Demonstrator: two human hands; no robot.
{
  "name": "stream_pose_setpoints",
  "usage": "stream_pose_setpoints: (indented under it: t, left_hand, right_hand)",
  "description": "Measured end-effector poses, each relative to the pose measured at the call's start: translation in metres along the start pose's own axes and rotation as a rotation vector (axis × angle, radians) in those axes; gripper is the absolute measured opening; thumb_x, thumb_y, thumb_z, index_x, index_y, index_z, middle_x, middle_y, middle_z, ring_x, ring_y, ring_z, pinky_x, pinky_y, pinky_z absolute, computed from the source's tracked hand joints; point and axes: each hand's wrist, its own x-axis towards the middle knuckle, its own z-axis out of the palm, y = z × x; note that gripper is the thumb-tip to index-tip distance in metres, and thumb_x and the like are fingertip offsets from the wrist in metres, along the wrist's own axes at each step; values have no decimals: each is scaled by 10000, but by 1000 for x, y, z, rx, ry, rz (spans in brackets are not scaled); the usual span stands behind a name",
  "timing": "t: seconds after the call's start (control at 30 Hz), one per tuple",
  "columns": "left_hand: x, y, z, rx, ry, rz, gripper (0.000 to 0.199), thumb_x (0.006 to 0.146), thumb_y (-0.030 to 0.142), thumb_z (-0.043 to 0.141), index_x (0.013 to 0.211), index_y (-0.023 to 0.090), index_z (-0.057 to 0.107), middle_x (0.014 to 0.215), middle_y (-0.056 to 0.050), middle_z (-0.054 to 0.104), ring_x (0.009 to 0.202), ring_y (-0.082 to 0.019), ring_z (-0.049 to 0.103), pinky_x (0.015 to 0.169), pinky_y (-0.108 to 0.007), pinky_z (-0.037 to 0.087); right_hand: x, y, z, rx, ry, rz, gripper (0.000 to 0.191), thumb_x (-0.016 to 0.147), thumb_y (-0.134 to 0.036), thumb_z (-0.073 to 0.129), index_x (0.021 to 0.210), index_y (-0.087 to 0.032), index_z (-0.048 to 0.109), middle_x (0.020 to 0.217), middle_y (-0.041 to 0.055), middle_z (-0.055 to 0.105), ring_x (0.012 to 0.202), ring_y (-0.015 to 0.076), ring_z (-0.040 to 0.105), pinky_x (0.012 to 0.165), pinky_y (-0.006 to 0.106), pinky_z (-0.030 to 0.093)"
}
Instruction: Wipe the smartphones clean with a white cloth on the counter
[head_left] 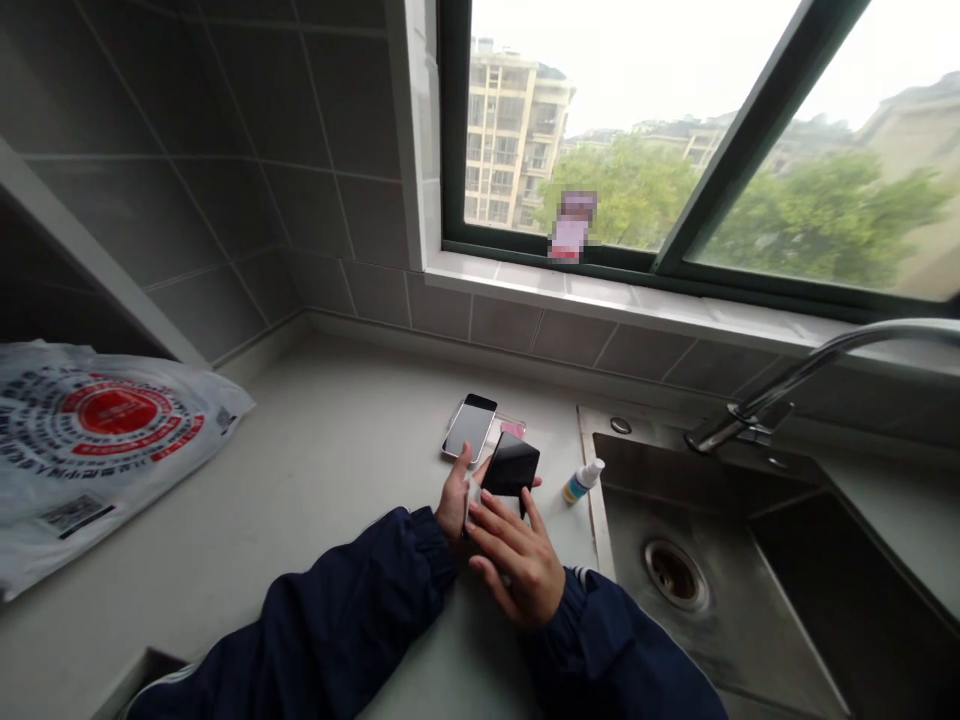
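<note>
My left hand (pixel 452 503) is grasping a dark phone (pixel 511 464), thumb along its near-left edge and a fingertip showing past the right one. My right hand (pixel 527 562) isn't clenched: its fingers lie stretched and fairly flat over the phone's lower part, by something pale (pixel 472 493) that looks like a thin sheet or cloth, though my fingers hide most of it.

What could go wrong, as I judge it, is a slip: the glossy face looks slick, and if my right hand pressed harder than my left hand's edge grip could bear, the phone might tip out onto the table (pixel 345 430). A wide swing of my right hand outward could also knock the small bottle (pixel 582 482), upright just beyond it, over the rim of the sink (pixel 587 425).

The phone sits above the table, between my hands. Its black face is turned up toward me; its long axis runs away from me, slanting rightward. Which end is the top, I can't tell. Just beyond my left thumb lies a silver-edged phone (pixel 470 430).
</note>
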Motion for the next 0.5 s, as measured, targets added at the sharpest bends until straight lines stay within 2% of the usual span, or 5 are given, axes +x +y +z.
stream_pose_setpoints:
  t: [0.17, 0.33, 0.5]
  left_hand:
    - [-2, 0, 3, -12, -13, 11, 825, 860, 704, 361, 1383, 73, 461, 1207, -232, 651, 1086, -332, 643, 979, -440, 447]
    - [1, -2, 6, -44, 15, 68, 765, 878, 673, 362, 1321, 70, 522, 1111, -218, 695, 1011, -324, 675, 916, -445, 490]
    - [3, -4, 8, -57, 24, -4, 756, 899, 668, 273, 1215, 56, 583, 980, -201, 726, 890, -308, 706, 849, -456, 522]
  right_hand:
    - [1, -3, 2, 13, 5, 31, 329, 929, -151, 486, 1229, -198, 613, 1315, 81, 610, 1328, 239, 467, 1186, 536, 131]
    - [0, -1, 6, -56, -28, 83, 431, 937, -155, 459, 1363, -198, 506, 1395, 89, 535, 1366, 248, 413, 1190, 551, 40]
    - [-2, 3, 8, -123, -5, 115, 484, 947, -173, 449, 1430, -190, 429, 1440, 96, 480, 1384, 263, 382, 1183, 572, 3]
